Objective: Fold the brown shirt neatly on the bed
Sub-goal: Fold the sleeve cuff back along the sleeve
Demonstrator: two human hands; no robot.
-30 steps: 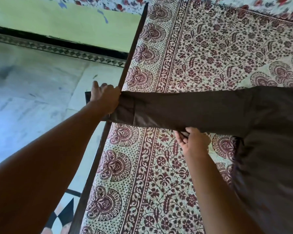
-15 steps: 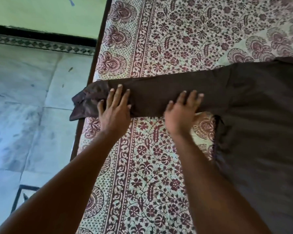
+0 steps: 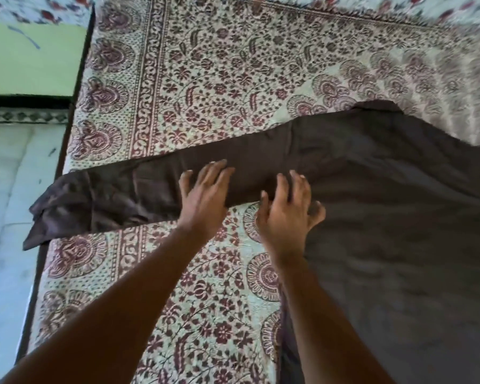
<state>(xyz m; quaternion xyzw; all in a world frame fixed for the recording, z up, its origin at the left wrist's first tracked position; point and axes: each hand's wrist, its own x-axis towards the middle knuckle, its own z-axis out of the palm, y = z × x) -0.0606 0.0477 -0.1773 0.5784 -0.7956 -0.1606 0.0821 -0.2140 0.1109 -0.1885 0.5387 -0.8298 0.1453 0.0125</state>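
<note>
My left hand (image 3: pixel 205 198) and right hand (image 3: pixel 286 214) lie open-fingered on the brown shirt (image 3: pixel 385 217); its sleeve (image 3: pixel 122 195) runs leftward, nearer my left.

A home bedroom is showing: a floral block-printed cotton bedspread (image 3: pixel 205 87) lying beyond the fingertips, pale marble floor tiles (image 3: pixel 9 189) spreading leftward.

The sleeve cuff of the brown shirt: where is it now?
In the head view the cuff hangs over the bed's left edge, above the floor, left of the left hand.
</note>
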